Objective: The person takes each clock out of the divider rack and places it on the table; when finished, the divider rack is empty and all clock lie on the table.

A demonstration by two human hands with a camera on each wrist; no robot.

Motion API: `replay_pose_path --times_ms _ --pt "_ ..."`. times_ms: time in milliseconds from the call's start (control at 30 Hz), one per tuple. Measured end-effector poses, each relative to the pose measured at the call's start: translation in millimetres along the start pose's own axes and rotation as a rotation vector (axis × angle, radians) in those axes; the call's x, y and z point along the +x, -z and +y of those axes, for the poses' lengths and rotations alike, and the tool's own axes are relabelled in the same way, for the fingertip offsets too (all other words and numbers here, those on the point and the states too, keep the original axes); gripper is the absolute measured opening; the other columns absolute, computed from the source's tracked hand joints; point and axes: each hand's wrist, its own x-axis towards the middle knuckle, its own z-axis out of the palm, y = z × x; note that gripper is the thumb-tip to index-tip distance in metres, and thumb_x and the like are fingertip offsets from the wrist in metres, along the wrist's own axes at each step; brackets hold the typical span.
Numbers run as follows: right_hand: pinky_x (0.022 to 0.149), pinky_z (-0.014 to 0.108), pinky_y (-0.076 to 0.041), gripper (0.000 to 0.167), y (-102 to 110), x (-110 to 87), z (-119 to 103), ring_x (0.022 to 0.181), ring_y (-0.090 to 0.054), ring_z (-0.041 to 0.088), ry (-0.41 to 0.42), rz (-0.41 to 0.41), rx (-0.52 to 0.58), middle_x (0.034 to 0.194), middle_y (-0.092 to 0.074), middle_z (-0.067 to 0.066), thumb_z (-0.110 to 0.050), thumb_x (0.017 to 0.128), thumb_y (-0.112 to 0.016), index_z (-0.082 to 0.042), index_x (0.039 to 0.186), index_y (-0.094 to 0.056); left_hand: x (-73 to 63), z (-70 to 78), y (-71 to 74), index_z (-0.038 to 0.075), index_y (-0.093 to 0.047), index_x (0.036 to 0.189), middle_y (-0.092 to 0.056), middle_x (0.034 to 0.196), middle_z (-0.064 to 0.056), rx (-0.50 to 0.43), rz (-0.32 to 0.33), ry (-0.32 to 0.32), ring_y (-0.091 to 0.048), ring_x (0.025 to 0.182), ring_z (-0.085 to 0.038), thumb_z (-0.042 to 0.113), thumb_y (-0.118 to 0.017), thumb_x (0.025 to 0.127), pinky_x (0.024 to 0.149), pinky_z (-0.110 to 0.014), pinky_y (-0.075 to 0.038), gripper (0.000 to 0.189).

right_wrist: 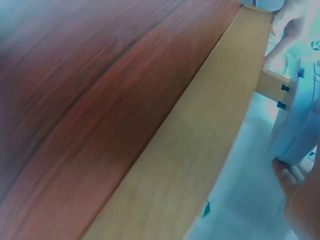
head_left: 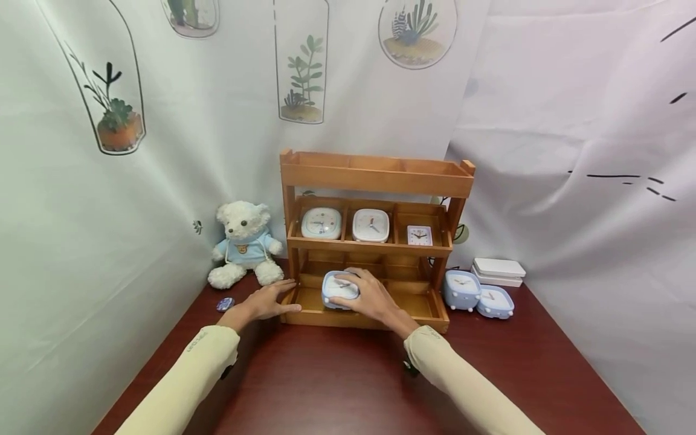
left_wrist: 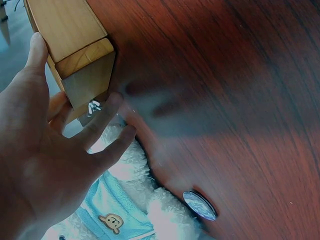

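Observation:
My right hand (head_left: 374, 297) grips a blue-rimmed alarm clock (head_left: 333, 292), thumb and fingers across its white face. The clock is over the left part of the bottom tier of a wooden three-tier shelf (head_left: 375, 176). In the right wrist view, the same clock (right_wrist: 295, 120) shows side-on with fingers at its edge. At the shelf's lower left corner, my left hand (head_left: 266, 301) has its fingers spread, the thumb along the front. The left wrist view shows that hand (left_wrist: 55, 145) beside the wooden end (left_wrist: 90, 75). Two white clocks (head_left: 321, 223) and a small square clock (head_left: 419, 235) occupy the middle tier.
Two more blue clocks (head_left: 462, 290) stand right of the shelf, near stacked white boxes (head_left: 498, 272). To the left sits a white teddy bear (head_left: 244, 232) in a blue top, with a small oval object (head_left: 225, 304) before it. A printed cloth hangs behind.

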Motion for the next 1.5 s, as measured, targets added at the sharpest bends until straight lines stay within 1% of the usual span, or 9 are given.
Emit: replay_pose_path --times_ms 200,400,567,700,800,967,1067,1233,1500 --pt "0.097 0.043 -0.053 0.062 23.4 -19.1 6.7 0.127 -0.058 0.020 0.029 -0.009 -0.037 0.141 -0.061 0.000 -0.066 0.082 -0.079 -0.032 0.133 -0.071 -3.8 -2.7 0.4 0.001 -0.049 0.154 -0.040 0.161 -0.022 -0.027 0.001 0.009 -0.038 0.145 -0.049 0.050 -0.075 0.093 0.110 -0.068 -0.036 0.083" --pt "0.098 0.042 -0.054 0.065 50.9 -48.4 19.6 0.126 -0.060 0.019 0.069 0.007 -0.075 0.138 -0.065 0.000 -0.067 0.077 -0.082 -0.029 0.129 -0.075 -4.0 -1.6 -0.7 0.000 -0.048 0.154 -0.041 0.160 -0.023 -0.017 0.008 -0.007 -0.040 0.144 -0.050 0.050 -0.074 0.094 0.109 -0.068 -0.038 0.082" --pt "0.096 0.044 -0.055 0.063 74.9 -72.5 33.8 0.125 -0.062 0.021 0.053 0.015 -0.096 0.136 -0.067 0.000 -0.068 0.076 -0.083 -0.029 0.125 -0.077 -3.6 2.1 2.2 -0.001 -0.048 0.154 -0.040 0.161 -0.023 0.001 0.002 -0.013 -0.039 0.145 -0.050 0.048 -0.073 0.095 0.109 -0.068 -0.037 0.081" --pt "0.096 0.047 -0.055 0.062 91.2 -90.2 48.5 0.124 -0.063 0.023 0.046 0.038 -0.113 0.133 -0.068 0.001 -0.066 0.076 -0.084 -0.026 0.124 -0.077 -4.6 2.3 3.4 -0.002 -0.048 0.153 -0.040 0.160 -0.025 0.007 0.006 -0.038 -0.039 0.144 -0.051 0.049 -0.073 0.095 0.109 -0.068 -0.037 0.081" --pt "0.097 0.049 -0.054 0.063 104.3 -102.9 58.6 0.123 -0.063 0.024 0.035 0.054 -0.121 0.133 -0.068 0.002 -0.064 0.075 -0.086 -0.024 0.124 -0.077 -4.4 1.9 2.9 -0.003 -0.049 0.152 -0.041 0.159 -0.026 0.011 0.004 -0.048 -0.039 0.142 -0.053 0.049 -0.073 0.096 0.107 -0.069 -0.037 0.081" --pt "0.099 0.054 -0.052 0.063 127.3 -122.3 74.6 0.124 -0.063 0.029 0.002 0.085 -0.139 0.132 -0.070 0.005 -0.061 0.073 -0.089 -0.023 0.122 -0.078 -3.4 1.7 1.6 -0.001 -0.047 0.154 -0.039 0.162 -0.023 0.006 -0.009 -0.021 -0.038 0.145 -0.050 0.047 -0.073 0.096 0.109 -0.069 -0.036 0.080" --pt "0.099 0.057 -0.051 0.062 140.9 -132.8 84.5 0.125 -0.062 0.033 -0.014 0.106 -0.167 0.131 -0.070 0.007 -0.057 0.072 -0.091 -0.023 0.122 -0.078 -3.9 3.2 2.4 -0.002 -0.048 0.153 -0.040 0.160 -0.024 0.018 -0.003 -0.032 -0.040 0.143 -0.051 0.047 -0.073 0.096 0.107 -0.069 -0.038 0.080" --pt "0.097 0.055 -0.050 0.061 159.3 -150.6 102.4 0.123 -0.063 0.035 -0.034 0.132 -0.212 0.132 -0.070 0.010 -0.050 0.069 -0.095 -0.020 0.120 -0.078 -4.8 5.0 4.2 -0.002 -0.048 0.153 -0.040 0.160 -0.024 0.023 -0.008 -0.035 -0.040 0.143 -0.051 0.049 -0.073 0.095 0.106 -0.070 -0.038 0.081" --pt "0.096 0.059 -0.048 0.061 169.3 -179.0 128.1 0.120 -0.063 0.039 -0.143 0.099 -0.266 0.125 -0.073 0.010 -0.054 0.071 -0.093 -0.018 0.118 -0.078 -5.3 7.7 4.3 0.001 -0.049 0.154 -0.040 0.161 -0.021 0.014 -0.018 -0.007 -0.039 0.145 -0.049 0.047 -0.073 0.096 0.107 -0.071 -0.037 0.078"
